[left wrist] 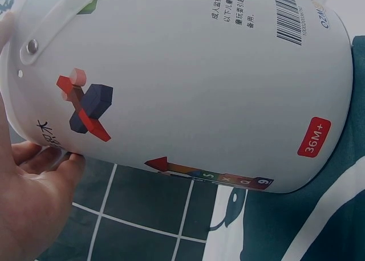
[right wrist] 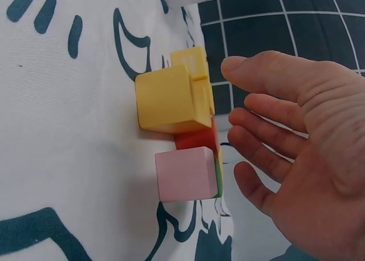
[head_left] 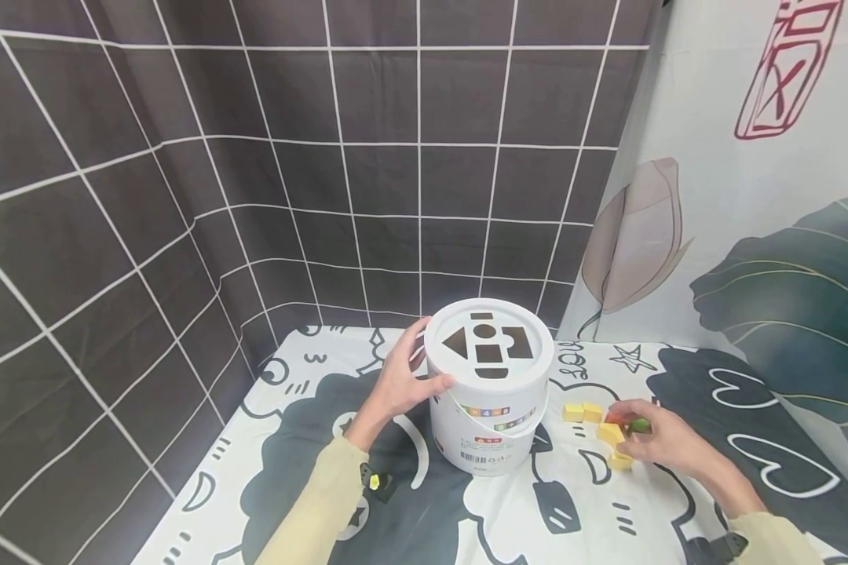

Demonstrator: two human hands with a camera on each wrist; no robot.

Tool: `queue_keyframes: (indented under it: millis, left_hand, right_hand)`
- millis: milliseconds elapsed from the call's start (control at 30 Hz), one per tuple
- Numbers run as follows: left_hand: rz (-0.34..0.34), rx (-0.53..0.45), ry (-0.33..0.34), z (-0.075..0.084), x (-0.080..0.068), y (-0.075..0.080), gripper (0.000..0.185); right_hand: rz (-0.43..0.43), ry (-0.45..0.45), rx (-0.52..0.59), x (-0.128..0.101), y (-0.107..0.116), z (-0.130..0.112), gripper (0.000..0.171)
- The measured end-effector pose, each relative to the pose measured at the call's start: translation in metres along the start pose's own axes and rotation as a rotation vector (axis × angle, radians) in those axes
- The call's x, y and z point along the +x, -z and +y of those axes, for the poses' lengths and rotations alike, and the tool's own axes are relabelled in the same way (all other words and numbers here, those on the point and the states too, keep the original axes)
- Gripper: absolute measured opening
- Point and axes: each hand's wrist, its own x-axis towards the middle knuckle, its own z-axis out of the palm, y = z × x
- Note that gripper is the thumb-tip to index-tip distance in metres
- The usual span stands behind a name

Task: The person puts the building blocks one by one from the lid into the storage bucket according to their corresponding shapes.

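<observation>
A white bucket (head_left: 487, 408) with shape cutouts in its lid (head_left: 489, 349) stands upright on the table. My left hand (head_left: 403, 380) grips its upper left side, thumb on the front, fingers round the back. In the left wrist view the bucket (left wrist: 199, 84) fills the frame, with my left hand (left wrist: 28, 198) at its rim. My right hand (head_left: 653, 439) hovers with relaxed fingers over a cluster of small blocks right of the bucket. In the right wrist view my right hand (right wrist: 296, 158) is beside a yellow cube (right wrist: 168, 98), a red block (right wrist: 197, 140) and a pink cube (right wrist: 185, 174), holding none.
Two more yellow blocks (head_left: 582, 412) lie between bucket and hand, and a green piece (head_left: 638, 426) is by the fingers. A white cloth with dark cartoon prints (head_left: 579, 518) covers the table. A dark grid curtain (head_left: 254, 196) hangs behind and left, a leaf-print curtain (head_left: 763, 235) on the right.
</observation>
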Motion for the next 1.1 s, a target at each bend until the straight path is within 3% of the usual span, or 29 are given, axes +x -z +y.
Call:
queue_keyframes:
  millis: [867,1100]
  left_hand:
    - [0.001,0.01,0.006,0.0,0.0,0.0,0.117]
    - [-0.002,0.004,0.004,0.0,0.0,0.0,0.115]
  right_hand:
    - [0.036,0.022,-0.124,-0.001,-0.012,0.008,0.065]
    - [-0.016,-0.005,-0.165,0.002,-0.012,0.003,0.064]
